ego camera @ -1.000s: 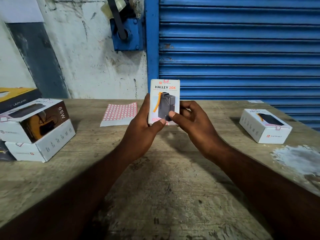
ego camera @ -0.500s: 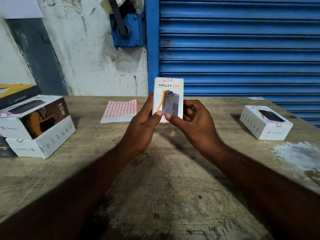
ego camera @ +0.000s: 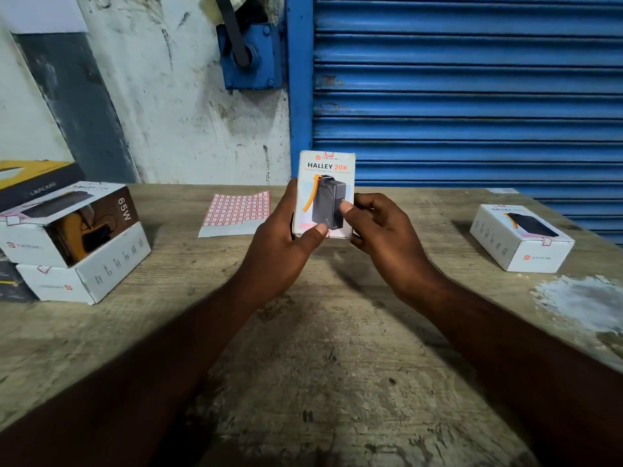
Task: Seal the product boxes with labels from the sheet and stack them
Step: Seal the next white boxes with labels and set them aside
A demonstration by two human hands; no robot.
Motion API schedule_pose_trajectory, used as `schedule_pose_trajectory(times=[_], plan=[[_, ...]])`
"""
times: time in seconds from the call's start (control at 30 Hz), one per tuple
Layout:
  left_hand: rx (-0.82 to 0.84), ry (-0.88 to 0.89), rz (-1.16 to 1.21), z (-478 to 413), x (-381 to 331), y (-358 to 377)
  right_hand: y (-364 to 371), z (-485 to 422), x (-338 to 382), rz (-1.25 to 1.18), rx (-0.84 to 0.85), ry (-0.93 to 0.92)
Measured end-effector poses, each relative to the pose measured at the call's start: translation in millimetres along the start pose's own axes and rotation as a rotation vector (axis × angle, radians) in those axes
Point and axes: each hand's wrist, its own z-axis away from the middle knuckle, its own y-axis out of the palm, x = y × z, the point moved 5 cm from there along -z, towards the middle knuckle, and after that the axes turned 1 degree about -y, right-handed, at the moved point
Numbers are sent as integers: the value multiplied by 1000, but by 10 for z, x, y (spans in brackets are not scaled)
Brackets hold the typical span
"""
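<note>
A white "HALLEY 20K" product box (ego camera: 326, 176) stands upright above the table's middle, its printed face toward me, a red-edged label at its top edge. My left hand (ego camera: 286, 244) grips its lower left side, thumb on the front. My right hand (ego camera: 381, 234) holds the lower right side, thumb pressed on the front. The label sheet (ego camera: 236, 210) with red-bordered stickers lies flat behind my left hand. Two white boxes are stacked at the left (ego camera: 70, 244). Another white box (ego camera: 521, 237) lies at the right.
A black-and-yellow box (ego camera: 33, 180) sits behind the left stack. The worn wooden table (ego camera: 337, 365) has a white patch (ego camera: 580, 301) at its right edge. A blue roller shutter (ego camera: 465, 89) and a stained wall stand behind.
The box stays upright in both hands. My right thumb has slid up the front of the box; the view has shifted slightly.
</note>
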Motion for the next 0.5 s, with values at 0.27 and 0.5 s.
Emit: schedule_pose_trajectory(times=[0.27,0.5], plan=[[-11,-150,162,-10,74,1,25,-14,-16,62,37,-47],[13,-108,144,3,23,19,21,-26,-44,92,11,-68]])
